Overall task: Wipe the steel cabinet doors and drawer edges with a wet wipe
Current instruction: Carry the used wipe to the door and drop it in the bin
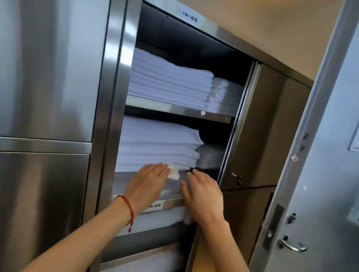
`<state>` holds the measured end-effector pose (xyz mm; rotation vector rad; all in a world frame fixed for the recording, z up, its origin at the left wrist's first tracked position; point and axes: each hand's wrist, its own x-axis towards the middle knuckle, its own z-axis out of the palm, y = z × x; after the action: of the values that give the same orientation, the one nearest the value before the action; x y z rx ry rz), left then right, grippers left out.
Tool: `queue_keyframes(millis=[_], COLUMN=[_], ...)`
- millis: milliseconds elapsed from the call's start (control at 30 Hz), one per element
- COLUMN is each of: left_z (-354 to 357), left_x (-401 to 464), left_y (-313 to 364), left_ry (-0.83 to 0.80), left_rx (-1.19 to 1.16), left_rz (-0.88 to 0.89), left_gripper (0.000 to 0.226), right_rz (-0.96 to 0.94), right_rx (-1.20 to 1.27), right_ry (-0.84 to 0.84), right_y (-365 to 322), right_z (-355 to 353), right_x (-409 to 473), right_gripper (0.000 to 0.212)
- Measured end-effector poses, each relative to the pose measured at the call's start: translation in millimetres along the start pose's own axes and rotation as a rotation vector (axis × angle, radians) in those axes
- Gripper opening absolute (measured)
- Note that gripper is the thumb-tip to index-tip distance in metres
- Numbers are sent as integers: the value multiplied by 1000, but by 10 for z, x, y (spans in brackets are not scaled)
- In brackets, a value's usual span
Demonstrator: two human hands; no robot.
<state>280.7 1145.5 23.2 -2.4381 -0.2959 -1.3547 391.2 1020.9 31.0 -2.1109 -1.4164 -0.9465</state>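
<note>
Pressing the wet wipe (pixel 173 172) onto the steel shelf edge (pixel 125 180), the left hand (pixel 147 182) lies flat, fingers straight. Right hand (pixel 203 196) rests w/ fingers spread beside it, apparently holding nothing, below folded white linens (pixel 157 146).

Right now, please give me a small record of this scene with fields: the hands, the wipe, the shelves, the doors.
left hand: flat on the wet wipe, pressing it on the steel shelf edge
right hand: fingers straight, resting on the same edge, holds nothing
shelves: folded white linen stacked on two levels
sliding door: pushed to the right, cabinet open
room door: at far right
</note>
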Motion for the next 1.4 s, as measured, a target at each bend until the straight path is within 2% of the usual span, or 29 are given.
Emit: queue_keyframes(millis=[67,233,400,767,967,1167,1400], left_z=[141,453,706,1205,1433,1647,1871], left_x=[106,328,538,822,1018,1266,1428], left_y=[235,837,1388,2416,2843,3203,3686], left_ry=[-3,-11,14,-31,-44,0,102], left_rx=[-29,-139,-218,-397,-514,-636,-758], left_rz=[24,53,110,225,325,384,430], left_gripper=[47,44,42,43,49,44,45], right_rz=[28,111,238,382,481,514,590], right_rx=[-29,-77,-162,-308,-456,-639,-751], right_ry=[0,-83,-99,-104,-57,59,74], right_y=[261,918,1517,2369,2651,2893,3199], right_z=[-42,-114,-252,-685,-862,-1020,-1097], right_x=[-107,-361,-610,-1195,-1434,-1551,-1806], right_gripper=[21,43,48,45,29,27,29])
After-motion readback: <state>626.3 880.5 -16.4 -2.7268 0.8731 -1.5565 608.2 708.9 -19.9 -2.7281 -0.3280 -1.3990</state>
